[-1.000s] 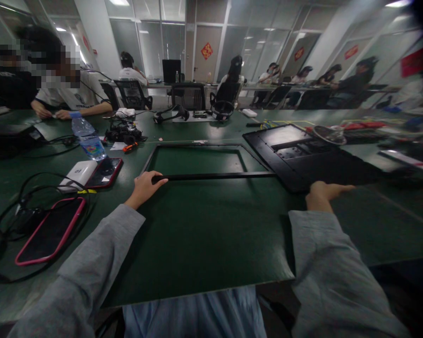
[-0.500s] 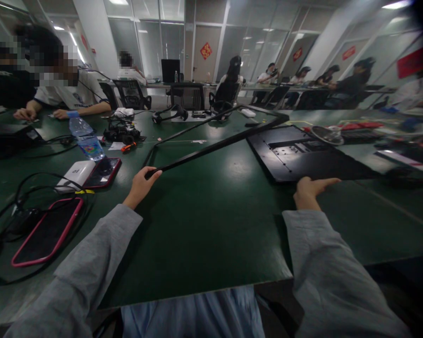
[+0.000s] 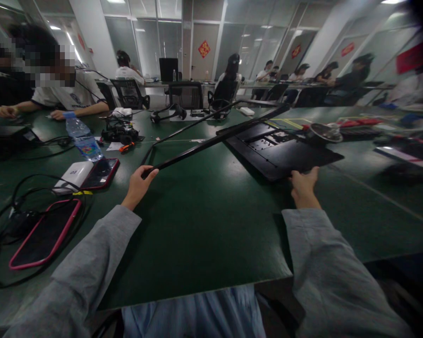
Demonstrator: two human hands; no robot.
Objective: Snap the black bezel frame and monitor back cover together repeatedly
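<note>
My left hand (image 3: 138,188) is closed on the near left corner of a thin black rectangular frame (image 3: 193,149), pinched between thumb and fingers. The frame is tilted and raised over the green table, its far right part reaching above a flat black panel (image 3: 299,157). That panel has a recessed section with small fittings. My right hand (image 3: 305,188) grips the panel's near edge, the thumb at the rim; some fingers are hidden beneath. A silver metal bowl-like object (image 3: 325,133) is by the panel's far right side.
At left are a water bottle (image 3: 83,138), a white box (image 3: 74,177), a phone (image 3: 104,172), a pink-rimmed phone (image 3: 45,234) and looped black cable (image 3: 12,190). A headset (image 3: 169,114) lies farther back. A person (image 3: 70,91) sits across at left.
The black panel has slid and turned leftward, further under the frame. My right hand's fingers have gone from stretched out to closed on its edge. My left hand keeps hold of the frame.
</note>
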